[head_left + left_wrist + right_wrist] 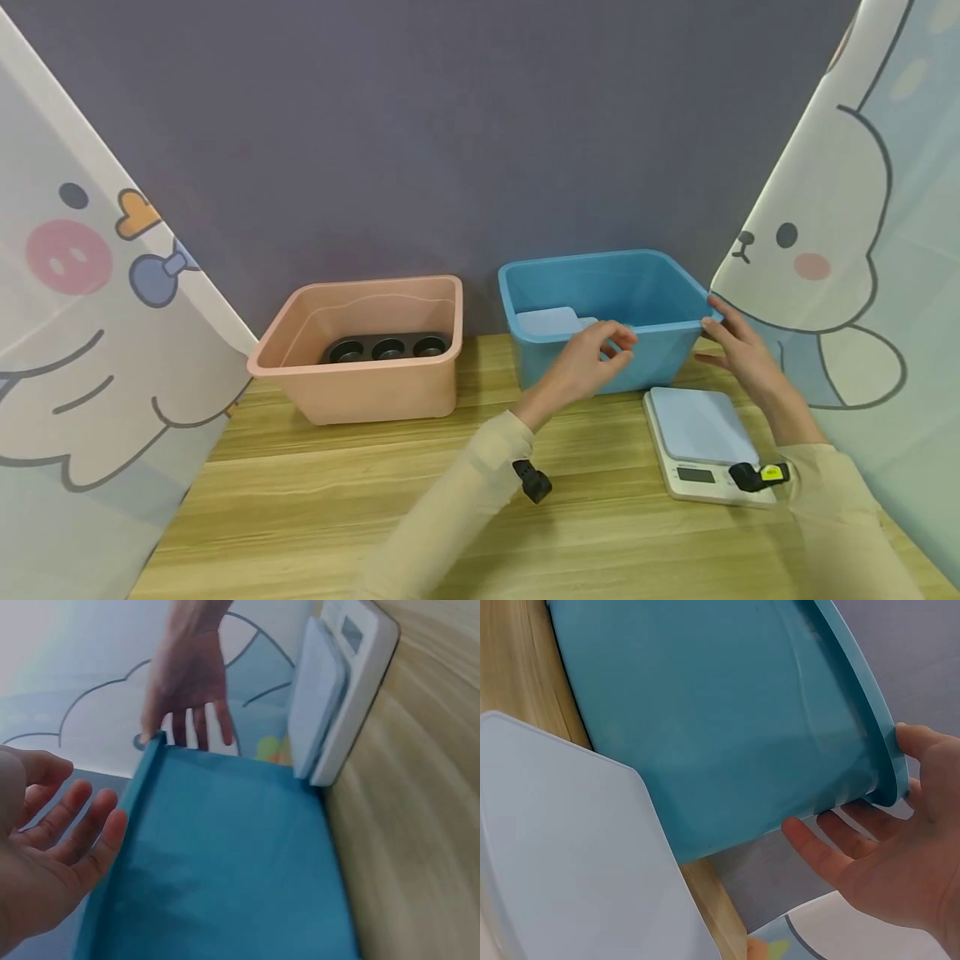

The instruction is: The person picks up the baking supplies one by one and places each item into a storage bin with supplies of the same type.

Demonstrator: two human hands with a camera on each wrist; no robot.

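Observation:
At the front right corner of the blue bin [585,350] my right hand [738,346] grips the rim, its thumb on the rim and its fingers along the side wall. That grip also shows in the right wrist view, where the right hand [900,840] wraps the corner. My left hand [581,362], fingers loosely bent and holding nothing, hovers in front of the bin's front rim. Inside this bin lies a pale flat-topped object [547,322], partly hidden by the front wall. A white kitchen scale [697,433] with a grey-white platform lies in front of the bin's right side.
A pink bin [382,387] stands to the left on the wooden table [337,508], with a dark muffin pan [367,346] inside. Behind both bins rises a dark grey partition [450,150]. Cartoon-printed cloths hang on the left and right sides.

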